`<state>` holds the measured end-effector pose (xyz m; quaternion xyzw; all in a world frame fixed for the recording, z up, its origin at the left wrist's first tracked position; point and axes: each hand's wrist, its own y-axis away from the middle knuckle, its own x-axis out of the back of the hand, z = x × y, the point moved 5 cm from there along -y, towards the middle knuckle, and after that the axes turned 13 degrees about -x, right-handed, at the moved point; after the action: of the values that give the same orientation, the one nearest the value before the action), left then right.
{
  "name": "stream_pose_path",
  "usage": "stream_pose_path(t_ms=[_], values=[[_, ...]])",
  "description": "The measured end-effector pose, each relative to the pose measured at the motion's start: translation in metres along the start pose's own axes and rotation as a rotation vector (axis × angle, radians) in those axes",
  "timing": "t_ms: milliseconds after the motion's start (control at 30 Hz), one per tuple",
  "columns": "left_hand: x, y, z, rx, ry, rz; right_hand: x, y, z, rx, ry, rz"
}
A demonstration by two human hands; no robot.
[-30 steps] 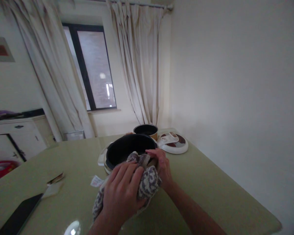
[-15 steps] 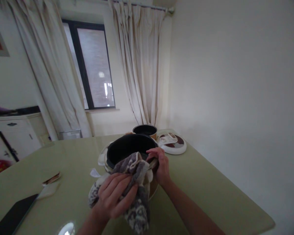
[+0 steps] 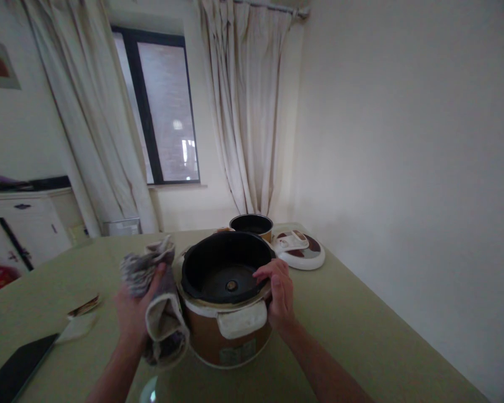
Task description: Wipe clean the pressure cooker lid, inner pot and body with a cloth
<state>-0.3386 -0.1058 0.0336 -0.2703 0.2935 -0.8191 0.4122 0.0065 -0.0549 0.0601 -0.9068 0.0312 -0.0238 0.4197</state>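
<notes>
Left hand [image 3: 136, 313] was closed on a bunched grey-and-white cloth [image 3: 168, 288], thumb across it. Cloth's long axis ran roughly away from the person, one end up past the grip, the looser folded end hanging toward the near side. Cooker body [image 3: 205, 330] stood upright, just right of the left grip and the cloth; could not tell whether cloth touched its side. Right hand [image 3: 281, 291] was clamped on the cooker's right edge, fingers bent over the rim, palm by the outer wall. So the right hand was nearer, in contact; left hand was off to the other side with the cloth between. White handle [image 3: 242, 320] faced the person, between the two grips, nearer the right. Dark open interior sat left of the right fingers. Second pot [image 3: 266, 237] was beyond the right grip, slightly left; lid [image 3: 306, 257] beyond it, to the right. Dark flat object [image 3: 21, 366] lay left of the left grip, well apart, on the green table [image 3: 361, 336].
</notes>
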Motion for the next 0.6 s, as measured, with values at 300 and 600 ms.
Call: stream_pose_path(t_ms=[300, 600], values=[[-0.029, -0.035, 0.012, 0.087, 0.238, -0.322, -0.002, -0.001, -0.003, 0.022, -0.007, -0.006], [0.011, 0.042, 0.050, -0.467, -0.224, 0.019, -0.001, 0.000, -0.003, 0.029, 0.017, -0.022]])
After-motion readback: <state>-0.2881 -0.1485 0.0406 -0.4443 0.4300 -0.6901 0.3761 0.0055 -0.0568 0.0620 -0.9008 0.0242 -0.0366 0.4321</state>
